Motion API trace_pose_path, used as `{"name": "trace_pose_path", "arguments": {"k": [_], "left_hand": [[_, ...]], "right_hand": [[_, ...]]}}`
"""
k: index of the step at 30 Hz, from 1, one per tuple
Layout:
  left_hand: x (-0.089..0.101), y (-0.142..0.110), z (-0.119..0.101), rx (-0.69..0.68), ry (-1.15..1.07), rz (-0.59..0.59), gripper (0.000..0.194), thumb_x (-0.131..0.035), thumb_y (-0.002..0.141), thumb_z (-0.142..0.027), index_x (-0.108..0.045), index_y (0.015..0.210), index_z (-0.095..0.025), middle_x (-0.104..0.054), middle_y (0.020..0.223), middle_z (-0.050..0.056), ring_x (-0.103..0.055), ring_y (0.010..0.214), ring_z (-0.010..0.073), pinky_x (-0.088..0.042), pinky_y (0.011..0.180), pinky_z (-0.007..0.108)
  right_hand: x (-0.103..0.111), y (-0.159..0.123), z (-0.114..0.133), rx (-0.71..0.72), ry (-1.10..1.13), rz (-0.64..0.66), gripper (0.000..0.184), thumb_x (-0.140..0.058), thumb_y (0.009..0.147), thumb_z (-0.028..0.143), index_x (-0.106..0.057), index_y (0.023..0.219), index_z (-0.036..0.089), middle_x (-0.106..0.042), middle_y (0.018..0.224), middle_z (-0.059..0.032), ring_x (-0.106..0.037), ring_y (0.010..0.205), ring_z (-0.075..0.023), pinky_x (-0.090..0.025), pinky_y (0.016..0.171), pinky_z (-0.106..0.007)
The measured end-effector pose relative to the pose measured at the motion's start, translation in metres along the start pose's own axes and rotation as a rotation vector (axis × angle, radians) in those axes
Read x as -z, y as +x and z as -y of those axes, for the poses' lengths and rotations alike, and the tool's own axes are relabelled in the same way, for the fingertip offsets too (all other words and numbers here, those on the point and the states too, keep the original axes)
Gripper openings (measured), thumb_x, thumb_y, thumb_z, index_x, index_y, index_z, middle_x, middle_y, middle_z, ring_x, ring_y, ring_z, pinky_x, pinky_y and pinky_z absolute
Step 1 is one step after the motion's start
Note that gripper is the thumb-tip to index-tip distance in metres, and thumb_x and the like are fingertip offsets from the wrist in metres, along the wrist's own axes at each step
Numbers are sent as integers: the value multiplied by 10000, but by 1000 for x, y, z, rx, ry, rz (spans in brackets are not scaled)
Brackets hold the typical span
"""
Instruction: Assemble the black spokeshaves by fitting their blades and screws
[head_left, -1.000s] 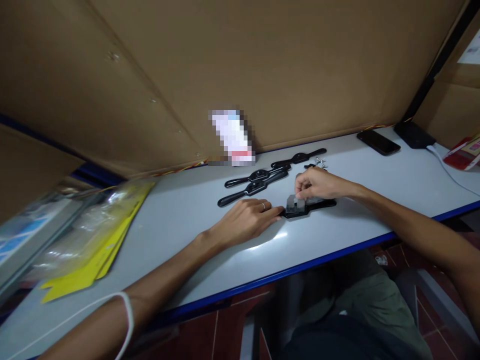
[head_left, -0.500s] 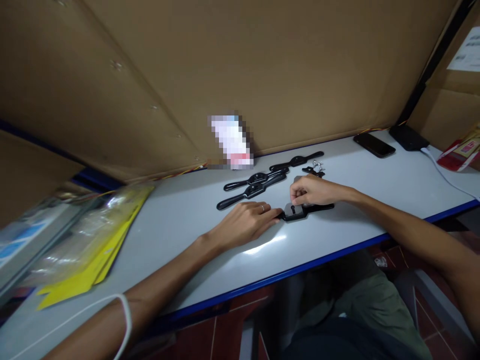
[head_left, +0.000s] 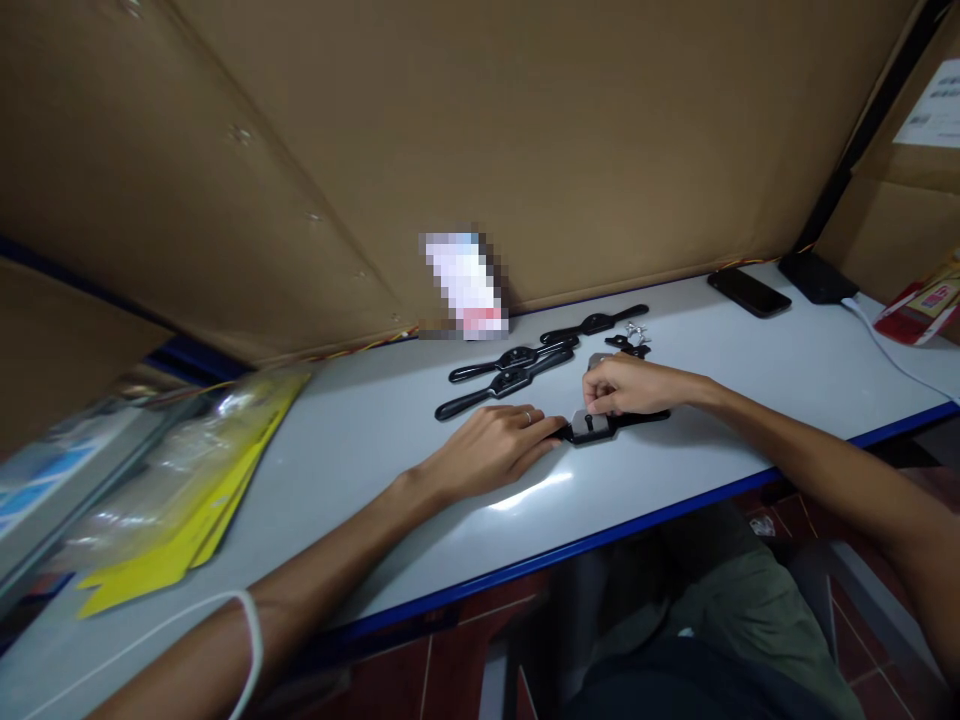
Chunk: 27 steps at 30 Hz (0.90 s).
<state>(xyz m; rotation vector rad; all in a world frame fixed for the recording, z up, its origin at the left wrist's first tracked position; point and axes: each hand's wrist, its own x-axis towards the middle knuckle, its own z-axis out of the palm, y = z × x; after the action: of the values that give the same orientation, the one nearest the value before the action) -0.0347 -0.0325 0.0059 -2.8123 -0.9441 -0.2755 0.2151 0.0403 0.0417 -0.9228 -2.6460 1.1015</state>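
A black spokeshave (head_left: pixel 594 438) lies near the table's front edge with a flat grey blade (head_left: pixel 580 424) on its middle. The fingers of my left hand (head_left: pixel 501 440), one wearing a ring, are closed over its left handle and cover most of it. My right hand (head_left: pixel 628 385) pinches the blade's upper edge between thumb and fingers. The right handle sticks out beyond my right wrist. Behind my hands lie more black spokeshaves (head_left: pixel 510 380). Small black metal parts (head_left: pixel 619 343) and silver thumbscrews (head_left: pixel 636 330) sit just past my right hand.
A blurred upright phone-like object (head_left: pixel 469 285) leans on the cardboard wall (head_left: pixel 600 150). Yellow sheets and clear plastic bags (head_left: pixel 202 480) lie at the left. A dark phone (head_left: pixel 750 291), a black box (head_left: pixel 816 276) with a white cable and a red package (head_left: pixel 911 315) are at the right.
The view has shifted very slightly. Both hands keep their places on the spokeshave, and no clear movement of the blade shows.
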Motion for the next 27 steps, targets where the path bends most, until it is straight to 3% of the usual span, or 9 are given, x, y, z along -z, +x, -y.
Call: {"name": "trace_pose_path", "arguments": {"k": [10,16,18,22,27], "left_hand": [[1,0,-2,-3,2,-9,375,-354,1108,-397,-642,1219,-184,-729,865,53,-694,713,179,-510,653,323],[5,0,-2,-18,56,15,389,-364,1099,-413,-643,1242,-183,-729,856,68,-686,691,198,-502,626,345],[5,0,-2,4,31,34,394,-363,1098,-418,-641,1252,-185,-732,877,72,-693,711,202,-511,641,350],[3,0,0,61,-59,50,403,-373,1092,-447,-632,1267,-192,-737,928,75,-710,772,202,-530,674,342],[0,-1,2,92,-117,45,398,-389,1084,-459,-628,1265,-197,-739,953,71,-715,790,203,-531,689,335]], "right_hand": [[3,-3,3,14,-29,-24,91,-616,853,170,-643,767,161,-628,645,5,-534,617,-117,-365,647,-271],[28,-11,-8,-7,-107,-472,204,-556,917,253,-649,759,163,-614,662,1,-491,610,-116,-321,628,-278],[36,-14,-17,-61,-240,-538,241,-557,924,265,-642,718,172,-596,646,0,-473,611,-123,-295,627,-290],[41,-17,-27,-188,-490,-457,181,-576,898,208,-673,746,186,-603,679,-18,-454,627,-138,-254,618,-305],[31,-14,-19,-132,-408,-248,67,-687,839,247,-709,880,199,-669,805,-36,-532,708,-159,-296,620,-295]]}}
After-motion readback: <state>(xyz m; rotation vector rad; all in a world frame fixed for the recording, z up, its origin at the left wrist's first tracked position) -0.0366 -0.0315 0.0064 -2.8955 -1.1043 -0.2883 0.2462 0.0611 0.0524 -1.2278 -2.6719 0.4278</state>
